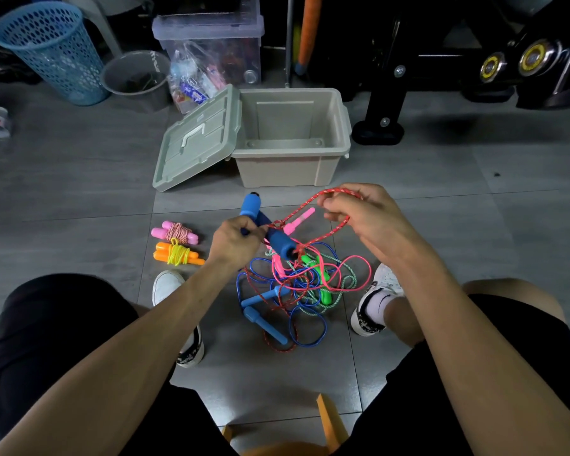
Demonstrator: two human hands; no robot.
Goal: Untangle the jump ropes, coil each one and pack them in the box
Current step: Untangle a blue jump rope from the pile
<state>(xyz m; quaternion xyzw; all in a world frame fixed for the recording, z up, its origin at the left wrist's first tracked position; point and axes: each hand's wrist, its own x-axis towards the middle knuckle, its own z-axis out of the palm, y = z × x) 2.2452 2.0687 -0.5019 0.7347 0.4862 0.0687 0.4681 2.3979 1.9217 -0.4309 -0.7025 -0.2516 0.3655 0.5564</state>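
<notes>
Knees and white shoes frame the tangle (pixel 297 291) of cords on the tiles: blue, green, pink and red-speckled lines looped through each other, with 2 light blue handles (pixel 264 311) and green handles (pixel 320 281) lying in it. Just above the pile, the left hand (pixel 236 240) grips 2 dark blue foam handles (pixel 267 225), held up off the floor; their long axis runs from upper left to lower right, pointing down into the tangle. The right hand (pixel 359 213) is slightly farther out and to the right, fingers curled, pinching a loop of the red-speckled rope (pixel 313 202). That rope runs leftward from the right hand to a knot near the foam handles, so the next pull probably has to draw the loop away rightward while the left hand stays put. A pink handle (pixel 298 220) hangs between the hands. Left of the pile lie 2 finished bundles, pink (pixel 175 232) and orange (pixel 177 255). Beyond the hands stands the box (pixel 290 169), open, nothing visible inside, its lid (pixel 195 139) leaning on the left side.
</notes>
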